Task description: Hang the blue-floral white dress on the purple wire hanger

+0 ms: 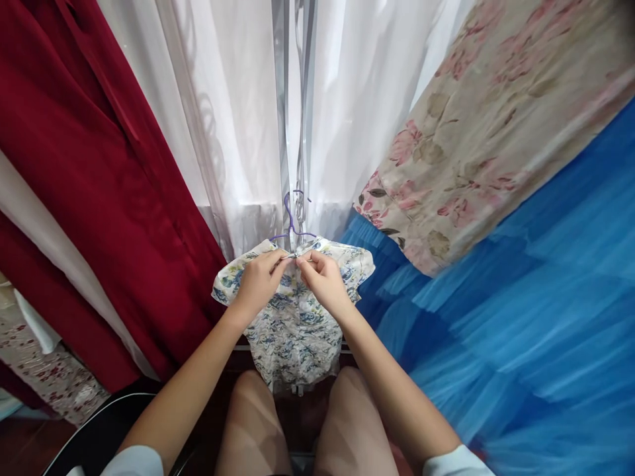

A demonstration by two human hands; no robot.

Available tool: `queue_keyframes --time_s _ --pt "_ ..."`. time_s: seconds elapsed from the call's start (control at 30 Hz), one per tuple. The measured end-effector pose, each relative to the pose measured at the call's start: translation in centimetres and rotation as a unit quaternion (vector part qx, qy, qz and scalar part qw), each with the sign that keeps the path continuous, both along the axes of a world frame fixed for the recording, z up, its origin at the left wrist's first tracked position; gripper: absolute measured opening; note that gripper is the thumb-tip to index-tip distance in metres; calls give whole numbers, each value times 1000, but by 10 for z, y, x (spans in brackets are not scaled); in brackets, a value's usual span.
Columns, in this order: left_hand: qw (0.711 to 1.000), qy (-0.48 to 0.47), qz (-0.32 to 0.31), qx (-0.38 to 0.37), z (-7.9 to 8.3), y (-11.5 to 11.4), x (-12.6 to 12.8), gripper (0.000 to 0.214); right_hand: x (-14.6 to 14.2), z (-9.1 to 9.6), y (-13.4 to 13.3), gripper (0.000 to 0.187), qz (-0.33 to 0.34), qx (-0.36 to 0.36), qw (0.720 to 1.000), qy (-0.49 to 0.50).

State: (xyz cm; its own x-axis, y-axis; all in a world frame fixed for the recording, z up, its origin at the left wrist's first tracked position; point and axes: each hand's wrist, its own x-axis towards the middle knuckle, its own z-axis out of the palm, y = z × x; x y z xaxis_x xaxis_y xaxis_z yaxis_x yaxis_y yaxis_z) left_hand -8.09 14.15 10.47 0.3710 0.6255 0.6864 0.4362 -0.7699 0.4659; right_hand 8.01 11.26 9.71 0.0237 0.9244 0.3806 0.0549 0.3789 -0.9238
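Note:
A short-sleeved white blouse with blue and yellow flowers hangs in front of me on a purple hanger. Both my hands are at the middle of its neckline. My left hand pinches the left edge of the collar between thumb and fingers. Close beside it, my right hand pinches the right edge, so the fingertips nearly meet. Whatever small fastening may lie between the fingertips is too small to make out. A seam runs down the blouse's middle below my hands.
White curtains hang behind the hanger, with grey straps between them. Dark red fabric falls on the left. To the right are a beige flowered cloth and blue tulle. A black rounded object stands at lower left.

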Motion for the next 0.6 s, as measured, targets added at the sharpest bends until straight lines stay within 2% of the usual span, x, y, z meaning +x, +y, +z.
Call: queue_keyframes --time_s 0.1,0.17,0.23,0.3,0.37,0.4,0.47,0.53,0.6 --pt "1000 6 4 15 7 2 -2 21 -2 -9 8 26 -17 5 1000 -24" --pt "999 -39 21 15 5 2 -5 20 -4 -18 12 25 -17 0 999 -36" --pt "991 -127 47 -3 2 5 -13 19 -5 -28 13 22 -27 -5 998 -52" --pt "964 -254 77 -19 -1 17 -28 19 -4 -39 11 21 -34 -14 997 -69" --pt "912 -395 107 -22 -7 36 -50 17 -1 -49 5 19 -29 -31 996 -75" --pt "875 -468 121 -35 -11 46 -62 16 1 -53 2 18 -21 -41 996 -74" --pt "789 -588 140 -109 -25 65 -84 13 4 -60 -5 16 0 -59 996 -67" --pt "721 -644 147 -212 -46 76 -96 17 5 -66 -11 15 20 -67 996 -62" --pt "695 -640 144 -293 -72 80 -92 21 7 -73 -16 15 32 -76 995 -59"
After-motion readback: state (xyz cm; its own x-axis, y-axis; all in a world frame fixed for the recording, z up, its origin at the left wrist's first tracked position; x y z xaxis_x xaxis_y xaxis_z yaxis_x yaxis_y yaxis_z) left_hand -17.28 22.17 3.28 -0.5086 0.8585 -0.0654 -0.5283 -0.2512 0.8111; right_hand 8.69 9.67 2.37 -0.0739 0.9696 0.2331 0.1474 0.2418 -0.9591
